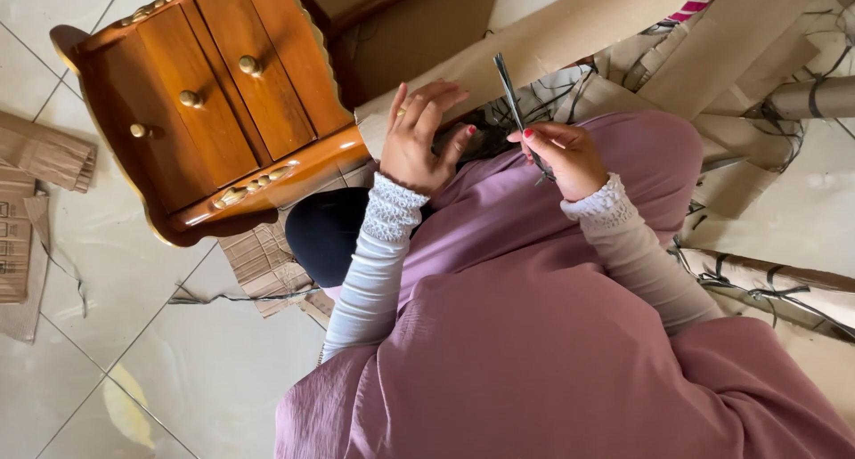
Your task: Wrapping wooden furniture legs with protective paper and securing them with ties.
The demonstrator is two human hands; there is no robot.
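Brown corrugated cardboard, wrapped as a long tube-like sleeve (570,27), is the piece in hand. From where I watch through the head camera, it runs across the upper frame with its long axis pointing roughly from 8 o'clock to 2 o'clock, its near end at about the middle of the view.

The left hand (419,143) lies flat on that near end, fingers spread and pressed against the cardboard, not closed round it. I judge it the nearer hand to the sleeve; it is touching it.

The right hand (565,156) sits just beside the left, at its 3 o'clock. Its grip is pinched shut on a pair of slim dark metal scissors (517,112). The blades rise from the fist toward 11 o'clock and their tips overlap the lower edge of the sleeve. Whether the blades are parted or closed I cannot tell; they read as a single thin line.

So the sleeve lies at 12 o'clock from the scissor grip, and the blade axis crosses the sleeve's long axis steeply.

Surroundings: a varnished wooden bedside cabinet with brass knobs (214,103), tipped on the pale tiled floor (107,334), at 9 o'clock of the left hand. More strapped cardboard lengths (775,281) lie at 4 o'clock.
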